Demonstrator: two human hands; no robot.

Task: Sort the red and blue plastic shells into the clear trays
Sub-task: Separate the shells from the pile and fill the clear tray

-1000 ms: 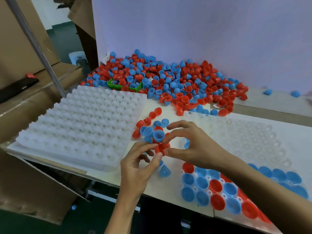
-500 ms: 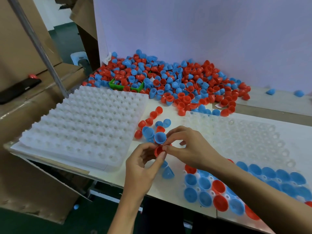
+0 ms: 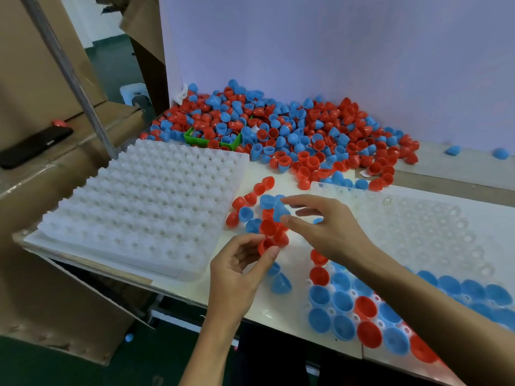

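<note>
My left hand (image 3: 237,274) pinches a red shell (image 3: 265,245) between thumb and fingertips, just above the table's front edge. My right hand (image 3: 323,229) reaches left over a small cluster of loose shells (image 3: 250,207); its thumb and forefinger pinch a blue shell (image 3: 279,211) from either side. The clear tray (image 3: 423,218) lies on the right, under my right forearm. Its near rows hold blue and red shells (image 3: 342,302), open side up. A big pile of red and blue shells (image 3: 292,135) lies at the back against the wall.
A stack of white dimpled trays (image 3: 153,204) fills the table's left part. A green bin (image 3: 211,142) sits half buried in the pile. Two blue shells (image 3: 280,284) lie near the front edge. A black phone (image 3: 36,146) rests on cardboard at far left.
My right hand has let go of the red shell and moved up to the blue shell in the cluster. My left hand keeps the red shell.
</note>
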